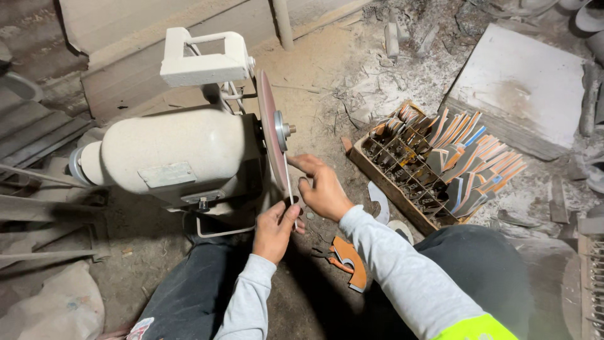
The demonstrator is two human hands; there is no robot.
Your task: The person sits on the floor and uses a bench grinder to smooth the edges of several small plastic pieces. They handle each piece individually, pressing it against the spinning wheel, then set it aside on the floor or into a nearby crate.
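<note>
I see a thin blade (289,179) standing upright against the face of the grinding disc (269,135). My left hand (275,228) grips it at the lower end, fingers closed around it. My right hand (322,187) is just beside, fingers pressing the blade from the right side. The disc sits on a cream grinder motor (170,157). On the floor, right of my hands, a wooden box (402,189) holds many curved pieces, and orange-handled pliers (332,257) lie near my knee.
</note>
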